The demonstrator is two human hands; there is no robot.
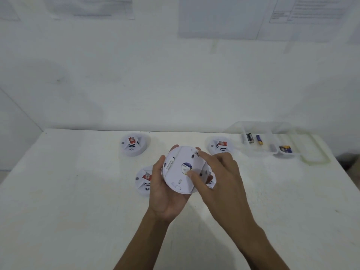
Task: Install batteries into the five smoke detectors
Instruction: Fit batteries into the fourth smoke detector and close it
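Observation:
My left hand (165, 193) cradles a white round smoke detector (181, 170) from below, its flat back turned up toward me, fingers curled round its rim. My right hand (220, 172) lies over the detector's right side, thumb and fingers pressing on its back. Three other detectors rest face up on the table: one at the back left (133, 145), one at the back right (219, 146) and one (143, 181) partly behind my left hand. Another detector (212, 183) peeks out under my right hand. Loose batteries (253, 139) lie in a clear tray.
The clear plastic tray (272, 151) stands at the table's back right, with more batteries (285, 149) in a side compartment and a clear lid (315, 151) beside it. The white table (78, 211) meets a white wall behind. Papers hang on the wall.

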